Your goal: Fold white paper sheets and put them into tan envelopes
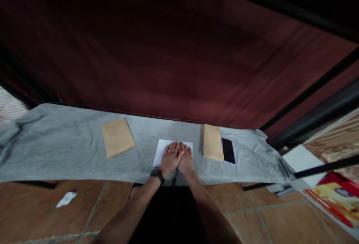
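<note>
A white sheet of paper [160, 150] lies on the grey cloth in front of me, partly covered by my hands. My left hand [169, 158] presses flat on it, fingers stretched out, with a dark watch on the wrist. Beside it, my right hand [185, 159] also lies flat on the paper, and the two hands touch along their inner edges. Whether the paper is a single sheet or folded, I cannot tell. One brown envelope [117, 137] lies to the left. To the right sit more brown envelopes [213, 143], apparently stacked.
A dark phone [228, 150] lies against the right-hand envelopes. Grey cloth [75, 135] covers the narrow table, with a dark red panel [168, 68] behind it. A scrap of white paper [66, 198] is on the tiled floor; a red and yellow package [336, 195] is at the lower right.
</note>
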`<control>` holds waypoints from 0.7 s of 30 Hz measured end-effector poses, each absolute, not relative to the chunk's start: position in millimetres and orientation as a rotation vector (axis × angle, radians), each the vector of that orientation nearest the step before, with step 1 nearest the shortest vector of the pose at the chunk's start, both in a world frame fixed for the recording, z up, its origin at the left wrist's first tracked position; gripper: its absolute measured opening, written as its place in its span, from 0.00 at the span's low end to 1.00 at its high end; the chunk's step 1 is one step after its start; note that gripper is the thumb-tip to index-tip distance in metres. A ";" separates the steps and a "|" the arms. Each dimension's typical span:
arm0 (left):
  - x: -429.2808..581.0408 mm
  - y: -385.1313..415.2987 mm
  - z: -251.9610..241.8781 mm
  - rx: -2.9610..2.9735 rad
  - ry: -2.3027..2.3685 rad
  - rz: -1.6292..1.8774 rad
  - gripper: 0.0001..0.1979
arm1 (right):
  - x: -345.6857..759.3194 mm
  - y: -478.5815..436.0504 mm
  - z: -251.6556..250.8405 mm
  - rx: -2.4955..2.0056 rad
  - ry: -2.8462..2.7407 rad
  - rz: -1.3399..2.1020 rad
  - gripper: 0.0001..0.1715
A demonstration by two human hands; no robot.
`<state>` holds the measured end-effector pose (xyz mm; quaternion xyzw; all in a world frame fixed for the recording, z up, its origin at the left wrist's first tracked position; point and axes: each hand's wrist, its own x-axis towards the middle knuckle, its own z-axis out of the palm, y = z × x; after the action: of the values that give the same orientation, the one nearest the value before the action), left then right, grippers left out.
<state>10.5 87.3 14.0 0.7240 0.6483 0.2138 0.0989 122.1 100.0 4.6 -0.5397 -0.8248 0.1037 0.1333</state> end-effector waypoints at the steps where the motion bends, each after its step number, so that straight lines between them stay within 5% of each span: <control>1: 7.9 86.9 12.3 2.141 1.928 0.630 0.29 | 122.0 100.7 3.6 -1.564 -2.389 0.294 0.32; 12: -28.5 74.7 9.6 2.132 2.073 0.554 0.28 | 128.7 100.0 -6.0 -1.564 -2.250 0.225 0.29; 21: -29.6 74.9 10.9 2.211 2.166 0.364 0.30 | 161.8 89.8 -19.5 -1.562 -2.270 -0.147 0.32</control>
<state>-29.6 74.9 10.9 0.7094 0.6950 0.1167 0.0128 161.8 89.8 -19.5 -0.5558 -0.8076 -0.0523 0.1900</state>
